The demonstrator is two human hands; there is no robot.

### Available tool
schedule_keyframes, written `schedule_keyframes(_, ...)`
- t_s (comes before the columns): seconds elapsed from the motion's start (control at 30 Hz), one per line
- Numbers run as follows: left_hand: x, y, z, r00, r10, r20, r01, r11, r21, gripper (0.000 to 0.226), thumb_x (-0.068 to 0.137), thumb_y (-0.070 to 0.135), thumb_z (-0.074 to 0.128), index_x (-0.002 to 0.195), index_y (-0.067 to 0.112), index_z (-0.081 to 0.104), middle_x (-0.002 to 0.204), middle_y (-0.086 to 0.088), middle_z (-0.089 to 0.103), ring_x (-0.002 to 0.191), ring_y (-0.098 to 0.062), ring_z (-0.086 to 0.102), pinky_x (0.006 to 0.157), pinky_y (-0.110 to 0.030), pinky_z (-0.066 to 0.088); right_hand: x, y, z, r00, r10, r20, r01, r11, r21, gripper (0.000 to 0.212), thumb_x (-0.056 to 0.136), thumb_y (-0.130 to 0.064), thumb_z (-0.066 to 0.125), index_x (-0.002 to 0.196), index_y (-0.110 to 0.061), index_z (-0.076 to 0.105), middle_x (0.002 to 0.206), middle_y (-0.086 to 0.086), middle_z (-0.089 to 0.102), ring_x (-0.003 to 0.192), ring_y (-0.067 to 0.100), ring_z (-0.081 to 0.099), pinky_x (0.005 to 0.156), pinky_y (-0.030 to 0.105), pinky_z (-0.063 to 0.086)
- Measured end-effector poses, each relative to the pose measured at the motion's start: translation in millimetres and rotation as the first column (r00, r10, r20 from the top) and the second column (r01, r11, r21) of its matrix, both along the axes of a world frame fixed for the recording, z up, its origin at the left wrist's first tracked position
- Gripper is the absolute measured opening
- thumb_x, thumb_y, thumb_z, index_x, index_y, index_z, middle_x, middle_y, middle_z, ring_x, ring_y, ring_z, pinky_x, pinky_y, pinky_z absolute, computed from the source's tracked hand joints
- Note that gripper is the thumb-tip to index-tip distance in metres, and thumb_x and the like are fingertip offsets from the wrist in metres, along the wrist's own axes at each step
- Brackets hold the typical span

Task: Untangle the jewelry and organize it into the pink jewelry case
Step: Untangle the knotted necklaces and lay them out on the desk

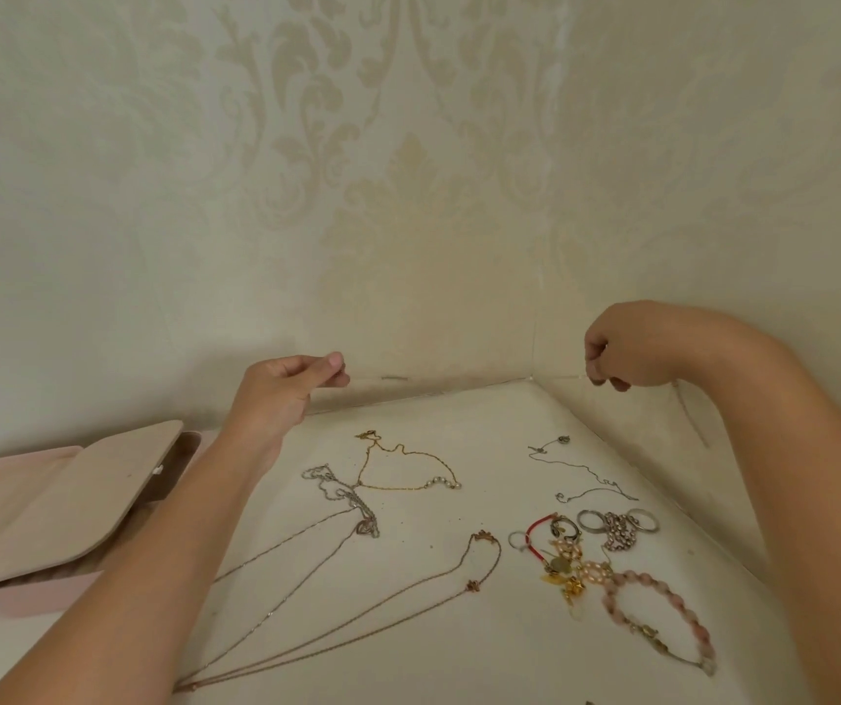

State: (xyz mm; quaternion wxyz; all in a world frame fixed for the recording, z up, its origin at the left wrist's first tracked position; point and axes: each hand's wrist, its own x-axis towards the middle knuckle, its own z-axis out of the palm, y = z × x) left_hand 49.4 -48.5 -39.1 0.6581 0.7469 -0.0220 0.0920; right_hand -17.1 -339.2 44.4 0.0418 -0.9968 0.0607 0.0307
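Note:
Both my hands are raised above the white tabletop (459, 628). My left hand (286, 389) pinches one end of a very thin chain (395, 378) between thumb and fingertips. My right hand (627, 353) grips the other end with curled fingers, and a loose tail hangs below its wrist. The chain runs taut and faint between them, just in front of the wall. The pink jewelry case (27, 597) lies open at the left edge, its beige inner flap (67, 506) tilted up over the compartments.
On the table lie a gold necklace with pearls (408, 473), a silver pendant necklace (352, 506), a long rose-gold necklace (482, 552), a thin silver chain (586, 478), rings (591, 521), a red cord with gold charms (561, 567) and a pink bead bracelet (662, 618). Patterned walls form a corner behind.

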Motion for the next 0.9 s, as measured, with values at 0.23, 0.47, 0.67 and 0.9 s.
schedule_keyframes(0.23, 5, 3, 2, 0.996, -0.003, -0.09, -0.009, 0.991, -0.131, 0.032, 0.097, 0.038, 0.052, 0.074, 0.015, 0.051, 0.074, 0.001, 0.062, 0.041, -0.004, 0.029, 0.042, -0.015, 0.027, -6, 8, -1, 0.965, -0.067, -0.254, 0.019, 0.982, -0.187, 0.022, 0.098, -0.017, 0.046, 0.106, -0.009, 0.065, 0.07, -0.008, 0.052, 0.06, 0.006, 0.043, 0.046, 0.012, 0.032)
schedule_keyframes(0.47, 11, 16, 0, 0.932, -0.187, -0.309, 0.025, 0.888, -0.46, 0.039, 0.101, 0.031, 0.044, 0.064, 0.02, 0.039, 0.055, 0.002, 0.06, 0.034, -0.003, 0.037, 0.03, -0.013, 0.026, -2, 5, -2, 0.982, -0.061, -0.179, 0.043, 0.994, -0.101, 0.011, 0.097, -0.013, 0.049, 0.088, -0.015, 0.056, 0.068, -0.009, 0.053, 0.061, 0.007, 0.049, 0.048, 0.013, 0.033)
schedule_keyframes(0.67, 11, 34, 4, 0.944, -0.042, -0.327, -0.052, 0.961, -0.273, 0.036, 0.1, 0.033, 0.047, 0.068, 0.017, 0.046, 0.095, -0.004, 0.064, 0.086, -0.02, 0.061, 0.074, -0.029, 0.049, 0, 0, 4, 0.998, -0.064, -0.02, 0.064, 0.998, -0.005, 0.019, 0.096, -0.012, 0.05, 0.1, -0.006, 0.067, 0.076, -0.001, 0.061, 0.081, 0.02, 0.057, 0.056, 0.02, 0.036)
schedule_keyframes(0.9, 23, 57, 9, 0.971, -0.072, -0.227, -0.129, 0.641, -0.756, 0.034, 0.101, 0.026, 0.044, 0.067, 0.02, 0.043, 0.049, 0.007, 0.049, 0.049, -0.006, 0.049, 0.065, -0.021, 0.042, 2, -2, 4, 0.997, -0.056, 0.05, 0.057, 0.998, -0.016, 0.019, 0.097, -0.011, 0.049, 0.105, -0.011, 0.066, 0.085, 0.0, 0.053, 0.088, 0.022, 0.049, 0.055, 0.019, 0.032)
